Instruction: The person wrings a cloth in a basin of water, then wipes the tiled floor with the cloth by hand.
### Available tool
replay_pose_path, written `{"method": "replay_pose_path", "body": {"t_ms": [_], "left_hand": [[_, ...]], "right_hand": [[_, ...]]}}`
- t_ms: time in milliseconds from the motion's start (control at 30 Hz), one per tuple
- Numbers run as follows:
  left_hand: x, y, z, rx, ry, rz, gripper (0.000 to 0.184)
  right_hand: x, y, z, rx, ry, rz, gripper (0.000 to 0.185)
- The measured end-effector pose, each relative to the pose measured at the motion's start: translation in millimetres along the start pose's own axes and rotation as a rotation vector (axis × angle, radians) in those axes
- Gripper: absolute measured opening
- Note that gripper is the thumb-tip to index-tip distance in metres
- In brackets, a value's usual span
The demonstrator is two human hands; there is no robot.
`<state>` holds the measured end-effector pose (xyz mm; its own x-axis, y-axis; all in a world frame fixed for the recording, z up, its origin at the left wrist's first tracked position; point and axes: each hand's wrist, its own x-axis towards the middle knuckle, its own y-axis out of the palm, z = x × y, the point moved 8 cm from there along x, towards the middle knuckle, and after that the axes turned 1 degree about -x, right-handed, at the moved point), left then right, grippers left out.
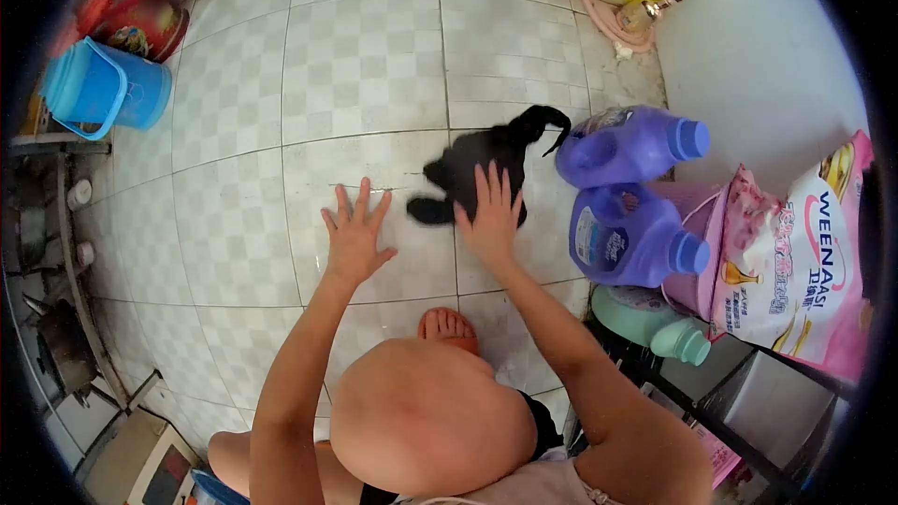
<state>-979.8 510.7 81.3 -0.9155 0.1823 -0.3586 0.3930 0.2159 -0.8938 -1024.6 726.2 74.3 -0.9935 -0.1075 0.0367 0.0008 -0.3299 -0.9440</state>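
Note:
My left hand (355, 238) has its fingers spread over the pale floor tiles (374, 164), and nothing is in it. To the right, my right hand (489, 224) lies with extended fingers on the lower part of a crumpled black cloth (468, 164). The cloth is bunched on the tiles, with a twisted end reaching up to the right toward the purple bottles. A small wet-looking line shows on the tiles above my left hand.
Two purple bottles (622, 145), a green bottle (641, 318), a pink bucket (692, 215) and a WEENAASI bag (795, 262) stand at the right. A blue bucket (117, 89) is at the upper left. A sandalled foot (449, 327) is below my hands.

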Motion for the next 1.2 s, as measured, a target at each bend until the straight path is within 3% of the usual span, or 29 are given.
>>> {"method": "replay_pose_path", "body": {"t_ms": [133, 233, 367, 533, 633, 767, 933, 1000, 1200], "left_hand": [[9.5, -7.9, 4.7, -0.025, -0.031, 0.033, 0.103], [10.7, -4.4, 6.7, -0.022, -0.067, 0.096, 0.106], [10.9, -1.0, 6.7, -0.001, -0.082, 0.13, 0.108], [10.7, -4.2, 4.8, -0.018, -0.092, 0.111, 0.109], [9.1, -7.9, 3.4, -0.076, -0.086, 0.067, 0.11], [5.0, -2.1, 8.0, -0.097, -0.057, 0.003, 0.108], [-35.8, -1.3, 53.7, -0.133, -0.062, -0.068, 0.102], [-47.3, -12.5, 81.2, -0.132, -0.207, -0.06, 0.104], [-43.5, -12.1, 82.9, -0.119, -0.242, 0.008, 0.11]], "right_hand": [[5.4, -1.1, -4.5, 0.014, 0.031, 0.098, 0.077], [79.7, 6.7, -22.2, -0.06, -0.012, 0.05, 0.08], [224.4, 13.6, -62.8, -0.077, 0.121, -0.08, 0.083], [318.3, 19.5, -49.0, -0.035, 0.281, -0.014, 0.081], [290.4, 32.8, -12.0, -0.052, 0.07, -0.077, 0.074], [157.9, 52.6, 51.7, -0.046, -0.237, -0.051, 0.072], [0.1, 33.3, 92.8, 0.022, -0.307, 0.168, 0.075], [-9.1, 26.2, 95.3, 0.028, -0.309, 0.172, 0.075], [62.4, 32.3, 103.7, 0.004, -0.322, 0.125, 0.076]]}}
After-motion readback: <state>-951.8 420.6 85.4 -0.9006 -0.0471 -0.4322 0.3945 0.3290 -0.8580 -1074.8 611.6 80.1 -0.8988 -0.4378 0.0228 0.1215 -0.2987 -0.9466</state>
